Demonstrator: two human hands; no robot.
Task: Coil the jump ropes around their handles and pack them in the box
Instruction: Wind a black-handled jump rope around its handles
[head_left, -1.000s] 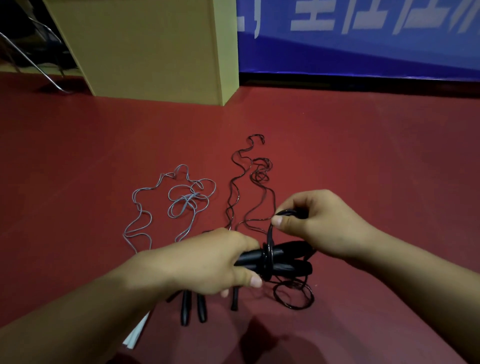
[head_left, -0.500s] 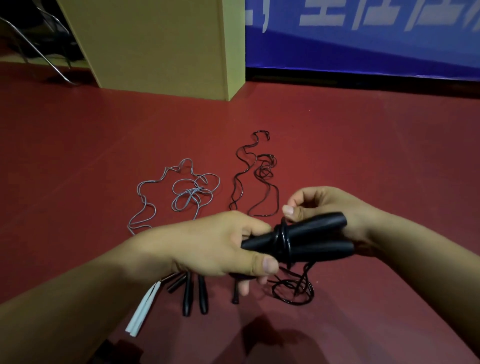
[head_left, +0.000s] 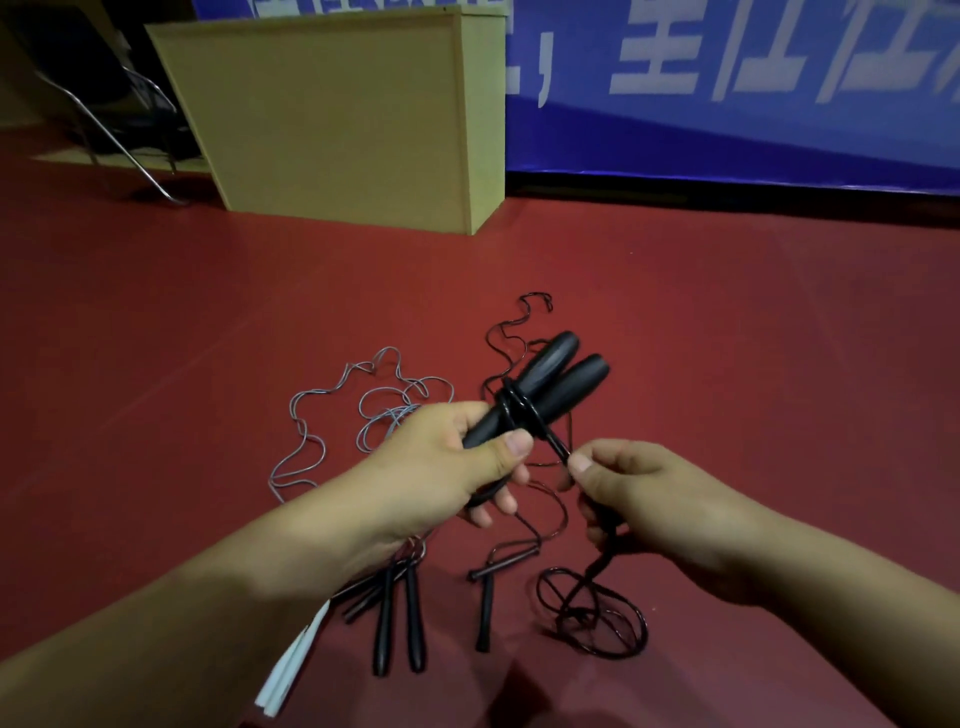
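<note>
Head view: dark red floor, tan wooden box before blue banner. Left hand grips paired black jump-rope handles above the floor; right hand pinches their black cord just beside the coil.

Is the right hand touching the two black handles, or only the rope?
Apart. In the head view the right hand pinches only the black rope, below the handles, with floor showing between; the left hand grips them.

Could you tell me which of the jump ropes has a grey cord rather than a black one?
The thin grey cord lying loose on the red floor, left of the hands; the others are black.
</note>
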